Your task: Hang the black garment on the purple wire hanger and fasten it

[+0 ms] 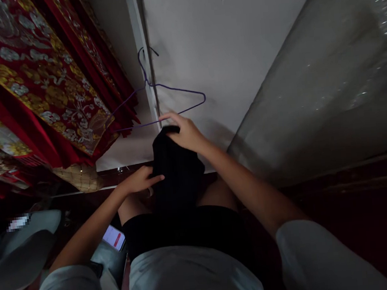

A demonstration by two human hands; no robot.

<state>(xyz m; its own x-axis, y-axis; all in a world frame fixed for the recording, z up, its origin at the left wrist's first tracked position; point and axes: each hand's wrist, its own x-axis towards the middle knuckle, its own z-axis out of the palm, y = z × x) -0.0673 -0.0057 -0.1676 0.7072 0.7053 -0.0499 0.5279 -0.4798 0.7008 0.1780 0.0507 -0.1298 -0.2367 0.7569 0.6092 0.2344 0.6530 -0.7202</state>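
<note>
A black garment (177,169) hangs in folds in front of my legs; its kind cannot be made out. My left hand (144,178) pinches its left edge, thumb on the front and the other fingers partly hidden behind. At its top, my right hand (185,131) grips the cloth between thumb and fingers, with the index finger stretched out across the lower bar of a purple wire hanger (178,89). The hanger is upright against a pale wall, its hook at the top; whether the hook is caught on anything cannot be told.
Red cloths (59,80) embroidered in gold and silver hang at the left, close to the hanger. A narrow white post (150,92) runs behind the hanger. A grey, shiny panel (324,88) leans at the right. A lit phone (114,237) lies by my left thigh.
</note>
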